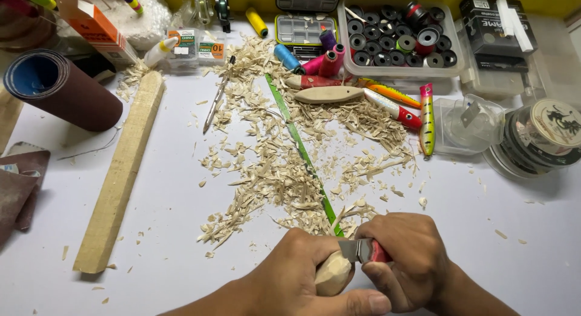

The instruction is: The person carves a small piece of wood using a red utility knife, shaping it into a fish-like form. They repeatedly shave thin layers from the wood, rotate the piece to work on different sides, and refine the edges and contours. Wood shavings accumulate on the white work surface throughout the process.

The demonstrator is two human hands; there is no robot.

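Head view: near the bottom edge we grip a pale carved wooden blank [333,273] in our left hand [302,273], fingers wrapped around it. Our right hand [405,261] closes on a red-handled knife [363,250], its blade resting on the blank. Wood shavings [284,164] litter the white table [484,231] beyond, across a green ruler [299,146]. A long wooden stick [121,171] lies left.

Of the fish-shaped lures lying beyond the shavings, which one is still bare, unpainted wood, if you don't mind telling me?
The plain wooden lure body, lying crosswise at the top of the shavings pile. The others beside it are painted: a red-and-white lure, an orange one, and a pink-and-yellow striped one.
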